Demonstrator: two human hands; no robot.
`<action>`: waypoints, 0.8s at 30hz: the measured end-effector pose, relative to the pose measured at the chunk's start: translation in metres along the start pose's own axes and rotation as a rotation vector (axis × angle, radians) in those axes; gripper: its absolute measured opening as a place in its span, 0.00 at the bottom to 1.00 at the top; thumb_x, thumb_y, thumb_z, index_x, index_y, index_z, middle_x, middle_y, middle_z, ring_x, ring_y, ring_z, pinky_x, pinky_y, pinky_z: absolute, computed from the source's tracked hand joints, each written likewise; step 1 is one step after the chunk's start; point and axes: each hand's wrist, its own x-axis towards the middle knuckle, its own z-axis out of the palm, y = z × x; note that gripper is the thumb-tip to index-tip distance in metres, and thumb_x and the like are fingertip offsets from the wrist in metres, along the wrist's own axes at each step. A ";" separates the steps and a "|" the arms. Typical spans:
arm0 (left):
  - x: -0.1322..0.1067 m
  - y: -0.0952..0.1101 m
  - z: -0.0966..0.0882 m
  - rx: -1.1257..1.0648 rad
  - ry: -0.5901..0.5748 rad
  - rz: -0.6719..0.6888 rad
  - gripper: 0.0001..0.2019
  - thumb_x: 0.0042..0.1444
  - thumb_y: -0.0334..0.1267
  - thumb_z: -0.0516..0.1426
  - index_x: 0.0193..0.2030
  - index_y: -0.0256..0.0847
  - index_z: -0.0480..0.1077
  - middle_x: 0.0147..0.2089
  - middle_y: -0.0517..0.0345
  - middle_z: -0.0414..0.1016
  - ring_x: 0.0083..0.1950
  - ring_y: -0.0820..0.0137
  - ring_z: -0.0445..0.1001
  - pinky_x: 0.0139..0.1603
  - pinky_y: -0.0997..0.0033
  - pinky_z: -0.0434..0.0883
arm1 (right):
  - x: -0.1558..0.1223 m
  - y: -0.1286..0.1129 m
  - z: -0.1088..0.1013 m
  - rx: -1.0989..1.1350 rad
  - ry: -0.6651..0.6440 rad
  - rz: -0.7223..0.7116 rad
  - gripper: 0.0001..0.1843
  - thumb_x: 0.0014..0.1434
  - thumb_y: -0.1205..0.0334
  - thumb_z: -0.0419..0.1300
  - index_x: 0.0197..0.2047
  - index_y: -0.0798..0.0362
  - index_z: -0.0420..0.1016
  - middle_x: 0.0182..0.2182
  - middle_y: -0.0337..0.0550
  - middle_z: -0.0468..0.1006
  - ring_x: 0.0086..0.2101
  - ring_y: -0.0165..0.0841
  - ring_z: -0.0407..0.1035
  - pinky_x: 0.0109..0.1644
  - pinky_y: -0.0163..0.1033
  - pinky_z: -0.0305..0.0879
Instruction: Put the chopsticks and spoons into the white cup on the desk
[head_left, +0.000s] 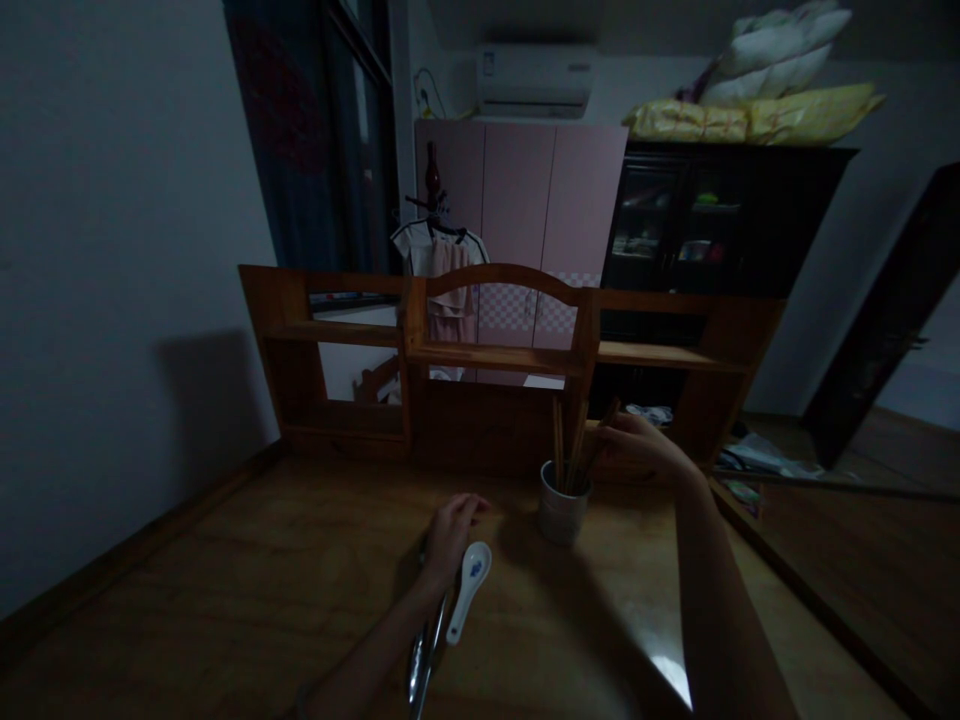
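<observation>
My right hand [636,440] has its fingers closed round the upper ends of wooden chopsticks [602,432] that lean to the right out of a pale cup [562,512]. More chopsticks [558,440] stand in the same cup. On the wooden table, my left hand [452,528] rests low with its fingers stretched to the right, apart from the cup. Right beside it lies a white ceramic spoon [469,590] with a blue mark in its bowl. Shiny metal utensils [426,655] run under my left wrist; their far ends are hidden.
A wooden shelf unit [495,355] stands along the table's [285,560] back edge. A wall [135,300] bounds the left side. Behind are a pink wardrobe [517,190], a dark cabinet [720,220] and hanging clothes [448,262]. The room is dim.
</observation>
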 end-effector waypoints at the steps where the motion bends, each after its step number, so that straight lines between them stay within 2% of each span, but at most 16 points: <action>1: 0.000 0.000 0.000 0.001 0.002 -0.003 0.17 0.56 0.48 0.51 0.33 0.38 0.75 0.39 0.51 0.77 0.43 0.62 0.75 0.40 0.68 0.70 | -0.001 -0.002 -0.001 0.009 -0.010 -0.007 0.13 0.54 0.54 0.62 0.35 0.57 0.77 0.29 0.44 0.79 0.26 0.33 0.73 0.30 0.36 0.70; 4: 0.001 -0.002 0.000 -0.007 0.005 0.012 0.17 0.56 0.47 0.51 0.33 0.38 0.75 0.39 0.51 0.77 0.43 0.62 0.75 0.40 0.68 0.70 | -0.001 -0.003 -0.001 0.028 -0.033 0.003 0.14 0.53 0.54 0.63 0.36 0.57 0.77 0.30 0.45 0.80 0.28 0.35 0.74 0.31 0.37 0.71; 10: 0.003 -0.007 0.000 -0.023 -0.004 0.022 0.17 0.56 0.47 0.51 0.33 0.37 0.75 0.39 0.50 0.77 0.43 0.62 0.74 0.41 0.68 0.70 | 0.000 0.008 0.000 0.041 -0.087 0.122 0.17 0.50 0.52 0.66 0.35 0.58 0.76 0.30 0.46 0.80 0.28 0.35 0.75 0.35 0.37 0.73; 16: 0.001 -0.005 -0.001 -0.021 -0.012 0.015 0.17 0.57 0.47 0.50 0.33 0.38 0.75 0.38 0.51 0.76 0.43 0.63 0.74 0.40 0.69 0.70 | -0.007 0.005 -0.001 -0.012 -0.132 0.109 0.22 0.52 0.47 0.63 0.38 0.58 0.76 0.34 0.48 0.80 0.31 0.35 0.75 0.36 0.37 0.72; 20: 0.001 -0.006 0.000 -0.030 -0.020 -0.022 0.18 0.57 0.48 0.50 0.33 0.38 0.74 0.39 0.51 0.76 0.42 0.64 0.74 0.39 0.70 0.70 | -0.009 0.005 -0.001 -0.021 -0.115 0.117 0.21 0.52 0.47 0.63 0.39 0.58 0.76 0.33 0.47 0.80 0.30 0.34 0.74 0.36 0.37 0.71; 24: 0.002 -0.007 0.000 -0.030 -0.026 -0.026 0.17 0.56 0.47 0.51 0.33 0.37 0.74 0.38 0.51 0.76 0.42 0.64 0.74 0.38 0.70 0.69 | -0.006 0.007 -0.004 -0.026 -0.044 0.102 0.19 0.54 0.48 0.62 0.37 0.58 0.75 0.32 0.46 0.79 0.29 0.33 0.73 0.34 0.35 0.70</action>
